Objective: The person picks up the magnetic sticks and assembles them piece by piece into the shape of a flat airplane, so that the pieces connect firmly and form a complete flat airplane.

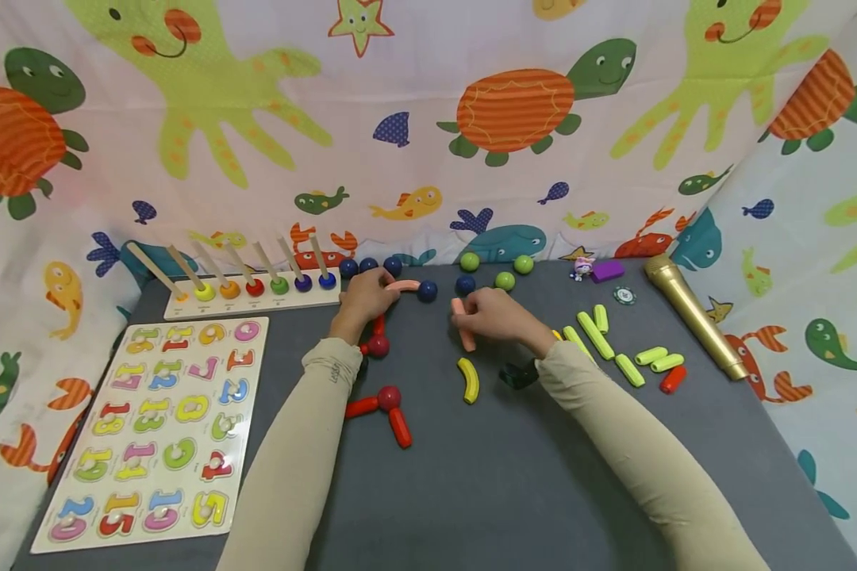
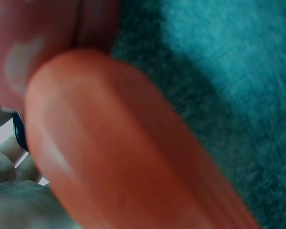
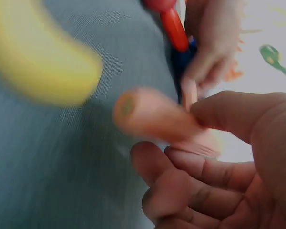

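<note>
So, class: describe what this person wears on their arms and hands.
Both arms wear long, close-fitting beige sleeves reaching the wrists. The left sleeve has small dark lettering near its cuff. The left hand and right hand are bare, without gloves.

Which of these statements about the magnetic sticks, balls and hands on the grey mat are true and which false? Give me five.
1. The right hand holds a pink stick. True.
2. The left hand holds a yellow stick. False: it holds a curved pink stick joined to a dark blue ball.
3. A curved yellow stick lies loose on the mat. True.
4. The number puzzle sits right of the arms. False: left.
5. The gold microphone lies at the right. True.
</note>
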The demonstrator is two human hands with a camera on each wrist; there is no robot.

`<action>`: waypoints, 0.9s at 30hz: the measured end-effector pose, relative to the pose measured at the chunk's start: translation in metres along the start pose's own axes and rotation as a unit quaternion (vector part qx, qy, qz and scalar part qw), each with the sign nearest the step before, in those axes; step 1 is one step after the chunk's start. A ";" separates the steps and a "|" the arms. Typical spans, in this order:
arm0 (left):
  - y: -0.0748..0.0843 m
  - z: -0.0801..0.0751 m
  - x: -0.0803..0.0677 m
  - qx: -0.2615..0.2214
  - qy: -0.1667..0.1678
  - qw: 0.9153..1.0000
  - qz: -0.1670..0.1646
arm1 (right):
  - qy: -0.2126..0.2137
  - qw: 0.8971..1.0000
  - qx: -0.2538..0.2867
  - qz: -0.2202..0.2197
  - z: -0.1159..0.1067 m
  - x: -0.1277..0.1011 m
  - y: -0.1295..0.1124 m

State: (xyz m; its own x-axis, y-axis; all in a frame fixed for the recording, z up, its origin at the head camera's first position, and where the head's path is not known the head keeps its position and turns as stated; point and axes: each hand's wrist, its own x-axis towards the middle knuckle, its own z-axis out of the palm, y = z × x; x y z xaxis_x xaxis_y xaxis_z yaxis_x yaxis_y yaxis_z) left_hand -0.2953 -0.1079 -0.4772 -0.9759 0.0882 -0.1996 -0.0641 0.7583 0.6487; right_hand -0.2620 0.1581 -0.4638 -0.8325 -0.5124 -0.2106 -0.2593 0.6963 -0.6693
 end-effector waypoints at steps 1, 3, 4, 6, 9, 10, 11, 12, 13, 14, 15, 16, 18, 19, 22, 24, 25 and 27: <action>-0.002 0.000 -0.001 0.000 -0.001 1.000 0.000 | -0.007 1.000 0.007 0.001 0.006 0.010 -0.004; -0.004 0.001 -0.002 -0.003 -0.004 1.000 0.001 | -0.019 1.000 0.022 0.006 0.018 0.027 -0.010; -0.005 0.001 -0.003 -0.004 -0.005 1.000 0.002 | -0.020 0.999 0.018 0.027 0.020 0.029 -0.023; -0.006 0.000 -0.004 -0.012 -0.008 1.000 0.001 | -0.010 0.999 0.014 0.042 0.029 0.041 -0.024; -0.007 -0.002 -0.005 -0.022 -0.007 1.000 -0.001 | 0.034 0.997 -0.014 0.075 0.034 0.049 -0.031; -0.007 -0.003 -0.004 -0.023 -0.005 1.000 -0.001 | 0.054 0.995 -0.025 0.078 0.034 0.051 -0.034; -0.007 -0.003 -0.004 -0.022 -0.004 1.000 -0.001 | 0.079 0.993 -0.036 0.075 0.033 0.053 -0.036; -0.006 -0.004 -0.003 -0.020 -0.002 1.000 0.000 | 0.101 0.991 -0.043 0.073 0.031 0.054 -0.042; -0.005 -0.003 -0.002 -0.015 -0.001 1.000 0.003 | 0.125 0.989 -0.049 0.058 0.029 0.056 -0.044; -0.005 -0.003 -0.002 -0.011 0.000 1.000 0.005 | 0.147 0.987 -0.055 0.035 0.027 0.060 -0.045; -0.004 -0.003 -0.001 -0.006 0.002 1.000 0.007 | 0.162 0.985 -0.058 0.008 0.024 0.065 -0.046; -0.004 -0.002 -0.001 -0.002 0.003 1.000 0.008 | 0.168 0.984 -0.061 -0.021 0.022 0.070 -0.048; -0.005 -0.002 0.000 0.000 0.005 1.000 0.009 | 0.158 0.981 -0.081 -0.077 0.017 0.083 -0.051; -0.005 -0.002 0.000 0.001 0.007 1.000 0.010 | 0.142 0.980 -0.094 -0.103 0.014 0.090 -0.052; -0.009 -0.002 0.000 -0.003 0.009 1.000 0.010 | 0.071 0.980 -0.119 -0.144 0.011 0.109 -0.058; -0.014 0.000 0.005 -0.002 0.010 1.000 0.013 | 0.032 0.979 -0.139 -0.144 0.011 0.118 -0.061; -0.018 0.001 0.007 -0.004 0.011 1.000 0.014 | 0.020 0.980 -0.143 -0.140 0.012 0.121 -0.062; -0.023 0.003 0.010 -0.003 0.014 1.000 0.013 | 0.015 0.980 -0.152 -0.127 0.016 0.124 -0.062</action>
State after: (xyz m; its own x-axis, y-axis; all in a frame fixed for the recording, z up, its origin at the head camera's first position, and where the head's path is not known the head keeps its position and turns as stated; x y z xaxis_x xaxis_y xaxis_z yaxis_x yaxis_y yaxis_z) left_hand -0.3026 -0.1229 -0.4961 -0.9828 0.0892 -0.1617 -0.0398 0.7527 0.6572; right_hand -0.3413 0.0438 -0.4597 -0.7352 -0.6766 -0.0417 -0.5897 0.6686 -0.4530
